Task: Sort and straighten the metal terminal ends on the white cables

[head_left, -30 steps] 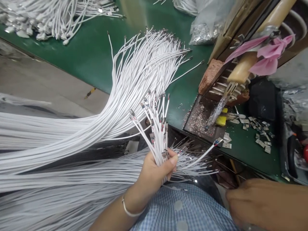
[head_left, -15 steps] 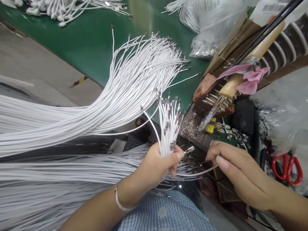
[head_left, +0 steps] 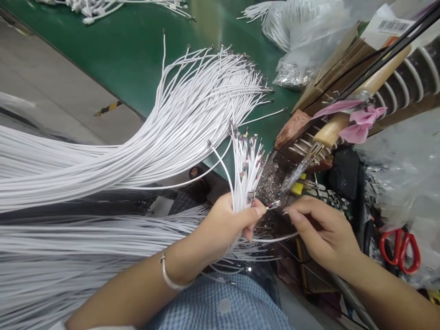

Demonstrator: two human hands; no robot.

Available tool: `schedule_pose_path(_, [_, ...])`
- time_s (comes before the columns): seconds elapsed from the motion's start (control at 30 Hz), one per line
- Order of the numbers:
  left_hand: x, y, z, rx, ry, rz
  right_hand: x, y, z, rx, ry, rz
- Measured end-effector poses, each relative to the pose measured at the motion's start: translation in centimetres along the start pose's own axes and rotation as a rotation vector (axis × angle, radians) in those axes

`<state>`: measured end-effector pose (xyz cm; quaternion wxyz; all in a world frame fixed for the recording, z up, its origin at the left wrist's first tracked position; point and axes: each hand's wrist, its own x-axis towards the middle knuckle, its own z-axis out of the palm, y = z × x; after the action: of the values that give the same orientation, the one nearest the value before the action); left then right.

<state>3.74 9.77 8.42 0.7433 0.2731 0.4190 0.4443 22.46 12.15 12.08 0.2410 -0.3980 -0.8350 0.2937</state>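
My left hand [head_left: 225,224] is closed round a bunch of thin white wires [head_left: 244,167] that stand up from the fist, their tips carrying small metal terminals. My right hand [head_left: 321,233] is pinched on a single white wire [head_left: 275,238] whose metal tip [head_left: 274,205] points toward my left thumb. Just above the two hands, a soldering iron with a wooden handle [head_left: 338,126] rests tip-down over a dark tray speckled with solder bits [head_left: 271,176].
A big fan of white wires [head_left: 178,123] lies across the green table [head_left: 130,50] and over my lap. Plastic bags of metal parts [head_left: 302,41] sit at the back. Red-handled scissors [head_left: 400,250] and loose metal terminals [head_left: 338,195] lie at the right.
My right hand has come up from the lower right, taken one wire and brought its tip close to my left thumb. The bunch in my left hand has shifted slightly right.
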Motion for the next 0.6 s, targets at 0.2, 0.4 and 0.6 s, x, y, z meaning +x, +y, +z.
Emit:
schedule_pose_path(0.2, [0.1, 0.3, 0.0, -0.001, -0.028, 0.008, 0.3, 0.1, 1.0, -0.015, 0.121, 0.031])
schedule_pose_path(0.4, [0.3, 0.3, -0.1, 0.010, -0.016, 0.007, 0.4, 0.6, 1.5, 0.077, 0.234, -0.034])
schedule_pose_path(0.6, [0.5, 0.4, -0.2, 0.005, -0.024, 0.009, 0.4, 0.7, 1.6, 0.047, 0.253, -0.080])
